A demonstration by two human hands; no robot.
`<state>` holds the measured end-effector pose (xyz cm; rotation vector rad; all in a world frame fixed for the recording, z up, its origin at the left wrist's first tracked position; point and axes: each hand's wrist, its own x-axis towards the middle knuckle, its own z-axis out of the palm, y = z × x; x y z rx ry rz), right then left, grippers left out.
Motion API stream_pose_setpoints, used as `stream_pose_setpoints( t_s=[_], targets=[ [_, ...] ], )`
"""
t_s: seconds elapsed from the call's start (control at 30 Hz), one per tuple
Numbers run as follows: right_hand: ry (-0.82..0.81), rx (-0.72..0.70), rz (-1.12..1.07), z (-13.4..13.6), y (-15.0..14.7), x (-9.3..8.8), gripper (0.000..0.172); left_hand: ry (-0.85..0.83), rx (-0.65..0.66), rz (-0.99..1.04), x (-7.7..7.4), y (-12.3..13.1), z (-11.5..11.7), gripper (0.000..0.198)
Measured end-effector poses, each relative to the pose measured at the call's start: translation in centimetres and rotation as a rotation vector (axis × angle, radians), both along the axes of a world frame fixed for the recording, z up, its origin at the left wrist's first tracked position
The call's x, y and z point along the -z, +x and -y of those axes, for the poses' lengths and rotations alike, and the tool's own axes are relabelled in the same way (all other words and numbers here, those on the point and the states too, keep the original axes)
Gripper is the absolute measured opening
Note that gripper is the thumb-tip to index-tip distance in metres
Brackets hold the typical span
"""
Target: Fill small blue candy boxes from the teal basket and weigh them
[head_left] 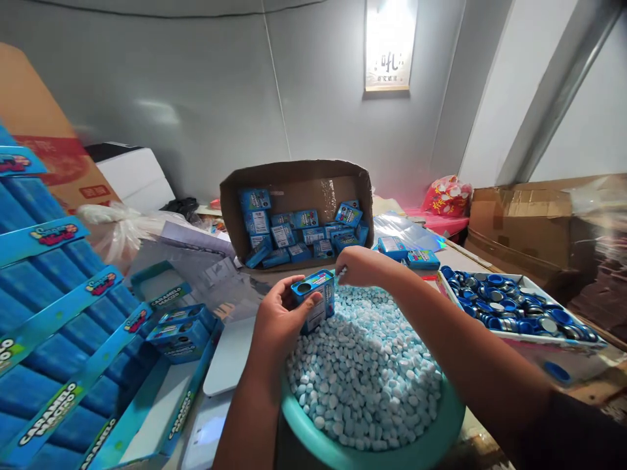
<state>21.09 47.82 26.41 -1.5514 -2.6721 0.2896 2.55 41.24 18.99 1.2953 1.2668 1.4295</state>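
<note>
My left hand (284,310) is wrapped round a blue candy tin (318,307), held upright over the near side of a basin. A dark round opening shows in the tin's top. Just right of it, above the far part of the pile, my right hand (360,266) has its fingers curled closed, with pale candies showing at the fingertips. White and light-blue candies (367,372) fill the turquoise basin (323,450) below both hands. The fingers' undersides are hidden.
Behind the basin, a cardboard box (294,168) on its side holds several blue tins. Blue round caps (509,303) fill a white tray at right. A white scale (230,359) and stacked blue display boxes (63,313) stand left. Two tins (422,259) lie behind my right arm.
</note>
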Motion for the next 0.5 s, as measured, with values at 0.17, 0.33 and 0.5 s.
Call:
stream_pose_setpoints(
  t_s=[0.17,0.33,0.5],
  targets=[
    [0.150,0.042,-0.232,0.5,0.0,-0.5,0.021,0.006,0.014,-0.058,0.2,-0.2,-0.1,0.069],
    [0.253,0.094,-0.558,0.5,-0.1,-0.4,0.022,0.021,0.032,-0.063,0.5,-0.3,-0.2,0.065],
    [0.236,0.048,-0.695,1.7,-1.5,-0.3,0.023,0.017,0.063,-0.083,0.5,-0.2,-0.1,0.063]
  ],
)
